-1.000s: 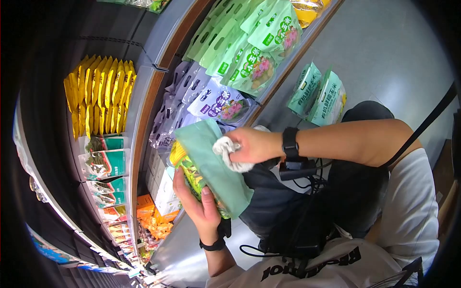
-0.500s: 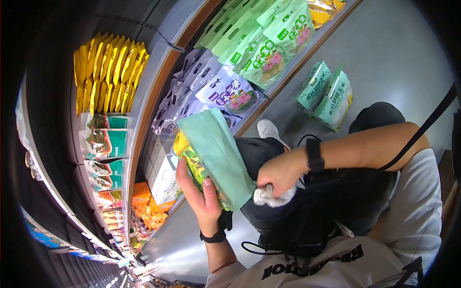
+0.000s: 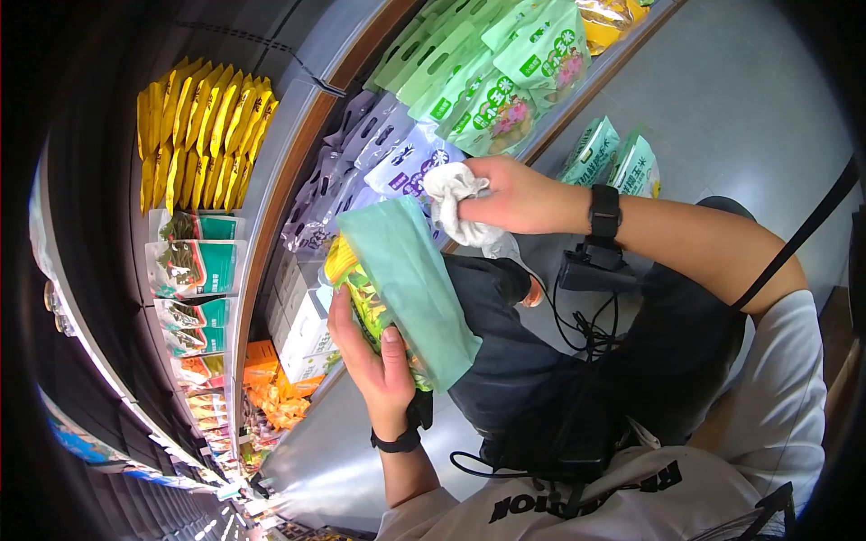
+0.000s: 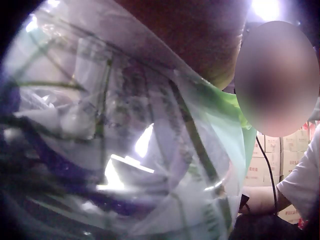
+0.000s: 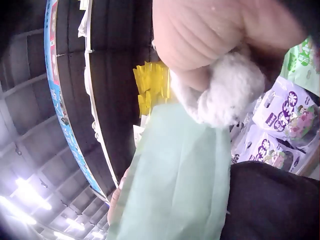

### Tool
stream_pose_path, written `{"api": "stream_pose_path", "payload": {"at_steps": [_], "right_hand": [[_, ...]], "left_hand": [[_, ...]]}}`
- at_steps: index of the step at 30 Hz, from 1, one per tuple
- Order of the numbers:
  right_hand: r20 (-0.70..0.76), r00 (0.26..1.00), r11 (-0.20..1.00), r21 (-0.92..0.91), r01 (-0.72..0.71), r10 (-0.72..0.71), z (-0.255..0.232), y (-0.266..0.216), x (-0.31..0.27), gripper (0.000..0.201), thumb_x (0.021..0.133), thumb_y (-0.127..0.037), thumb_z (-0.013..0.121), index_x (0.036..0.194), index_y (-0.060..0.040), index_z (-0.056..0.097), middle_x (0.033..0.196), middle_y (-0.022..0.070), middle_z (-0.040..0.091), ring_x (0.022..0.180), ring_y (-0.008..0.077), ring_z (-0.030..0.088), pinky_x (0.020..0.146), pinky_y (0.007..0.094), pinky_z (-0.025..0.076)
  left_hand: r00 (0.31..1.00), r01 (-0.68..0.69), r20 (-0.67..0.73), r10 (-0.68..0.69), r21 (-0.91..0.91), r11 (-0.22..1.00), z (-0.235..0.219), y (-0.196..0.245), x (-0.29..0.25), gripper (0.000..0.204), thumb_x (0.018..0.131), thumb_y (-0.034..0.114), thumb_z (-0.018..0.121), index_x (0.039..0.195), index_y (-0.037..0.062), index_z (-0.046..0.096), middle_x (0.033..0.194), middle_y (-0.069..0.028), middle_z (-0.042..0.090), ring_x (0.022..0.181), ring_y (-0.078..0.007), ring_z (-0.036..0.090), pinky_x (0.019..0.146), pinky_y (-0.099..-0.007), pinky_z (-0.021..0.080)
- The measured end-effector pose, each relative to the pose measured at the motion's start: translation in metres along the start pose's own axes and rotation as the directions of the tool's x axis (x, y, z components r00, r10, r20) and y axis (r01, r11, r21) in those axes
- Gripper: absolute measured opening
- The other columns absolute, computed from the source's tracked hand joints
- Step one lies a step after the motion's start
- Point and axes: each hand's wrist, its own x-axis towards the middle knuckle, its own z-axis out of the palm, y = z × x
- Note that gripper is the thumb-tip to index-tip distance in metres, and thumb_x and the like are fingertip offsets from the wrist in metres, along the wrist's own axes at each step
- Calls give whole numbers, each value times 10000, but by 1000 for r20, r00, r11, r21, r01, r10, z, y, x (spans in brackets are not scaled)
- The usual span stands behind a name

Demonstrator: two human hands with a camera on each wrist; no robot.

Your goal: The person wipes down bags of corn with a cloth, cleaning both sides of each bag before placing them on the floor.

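Note:
In the head view my left hand (image 3: 379, 374) grips a pale green food bag (image 3: 410, 293) by its printed, yellow-and-green side, thumb along the near part. The bag's plain panel is turned up toward me. My right hand (image 3: 519, 194) holds a crumpled white cloth (image 3: 456, 203) in its curled fingers, just beyond the bag's far upper corner. From the right wrist, the cloth (image 5: 230, 90) overlaps the top end of the green bag (image 5: 175, 175). Glossy clear plastic of the bag (image 4: 125, 150) fills most of the left wrist view, where the left fingers are hidden.
Purple bags (image 3: 397, 167) and green bags (image 3: 505, 108) fill the low shelf beyond my hands. Two teal bags (image 3: 636, 167) stand on the grey floor at right. Yellow packets (image 3: 207, 135) hang at left. Cables (image 3: 591, 334) dangle near my knees.
My right hand swept the cloth down to the bag's near end, then back up past its far corner. The left hand keeps hold of the bag, almost still.

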Motion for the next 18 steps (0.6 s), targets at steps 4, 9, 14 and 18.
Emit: {"api": "stream_pose_path", "payload": {"at_steps": [4, 9, 14, 18], "right_hand": [[-20, 1000, 990, -137, 21, -24, 7, 4, 9, 344, 853, -86, 588, 1189, -29, 544, 1047, 33, 625, 944, 99, 586, 834, 260, 475], [-56, 971, 972, -66, 227, -231, 20, -6, 14, 300, 810, -83, 568, 1103, -21, 576, 998, 73, 647, 919, 137, 607, 808, 276, 476], [-19, 941, 937, -101, 334, -337, 31, -8, 17, 248, 785, -76, 607, 1025, -23, 570, 935, 86, 634, 886, 175, 611, 785, 292, 470], [28, 938, 901, -268, 341, -347, 28, -9, 13, 233, 757, -68, 641, 969, -19, 558, 888, 122, 618, 844, 220, 609, 743, 310, 463]], "left_hand": [[1000, -7, 20, 7, 12, 1000, 6, 4, 1, 593, 882, 269, 490, 1339, -65, 313, 1306, -268, 375, 1210, -388, 370, 1033, -442, 259], [999, -21, 38, 19, 54, 998, 9, 13, 4, 601, 876, 273, 501, 1339, -63, 315, 1326, -287, 354, 1218, -412, 362, 1036, -458, 255], [998, -34, 47, 31, 61, 998, 12, 19, 7, 615, 868, 281, 514, 1340, -59, 316, 1325, -292, 345, 1210, -422, 369, 1027, -469, 270], [997, -49, 66, 45, 67, 997, 15, 25, 11, 618, 865, 284, 520, 1340, -56, 319, 1323, -291, 345, 1204, -424, 374, 1023, -465, 277]]}}
